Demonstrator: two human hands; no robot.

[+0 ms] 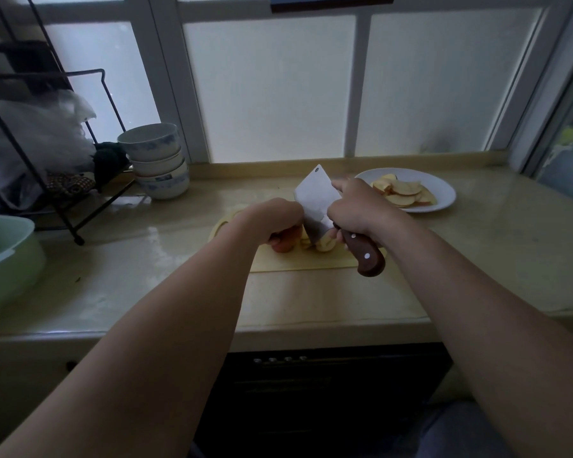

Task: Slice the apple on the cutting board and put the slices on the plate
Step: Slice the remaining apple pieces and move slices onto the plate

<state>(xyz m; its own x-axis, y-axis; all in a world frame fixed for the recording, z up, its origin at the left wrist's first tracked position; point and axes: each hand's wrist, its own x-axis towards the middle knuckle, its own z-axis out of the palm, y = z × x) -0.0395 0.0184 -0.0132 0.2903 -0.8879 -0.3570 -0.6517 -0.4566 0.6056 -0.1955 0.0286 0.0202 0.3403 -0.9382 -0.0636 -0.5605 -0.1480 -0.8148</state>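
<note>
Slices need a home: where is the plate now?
In the head view, the plate sits on the counter to the right, just beyond the right hand, below the window.

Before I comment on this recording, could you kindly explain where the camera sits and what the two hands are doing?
No machine here: a person wears one camera on the head, looking down along both arms at a kitchen counter. The left hand holds the apple on the cutting board. The right hand grips a cleaver by its handle, blade right beside the apple. A white plate to the right holds finished slices; stacked bowls stand at the left.
</note>
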